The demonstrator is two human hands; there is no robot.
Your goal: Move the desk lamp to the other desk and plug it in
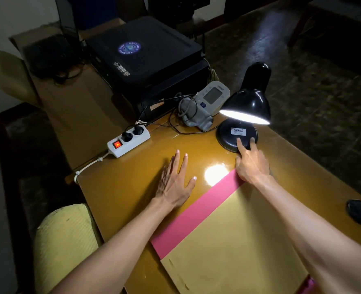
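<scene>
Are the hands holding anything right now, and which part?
Nothing is truly gripped. The right hand only rests two fingertips on the lamp's round base. The left hand lies flat and open on the desk.

Just one view here, a wide-angle camera on the person's head, looking forward and down over the glossy brown wooden desk (133,183). It sits close: both bare forearms run in from the bottom edge and fill the lower frame. Straight edges bow near the sides. The far end takes in dark patterned floor (315,85) at upper right.
</scene>
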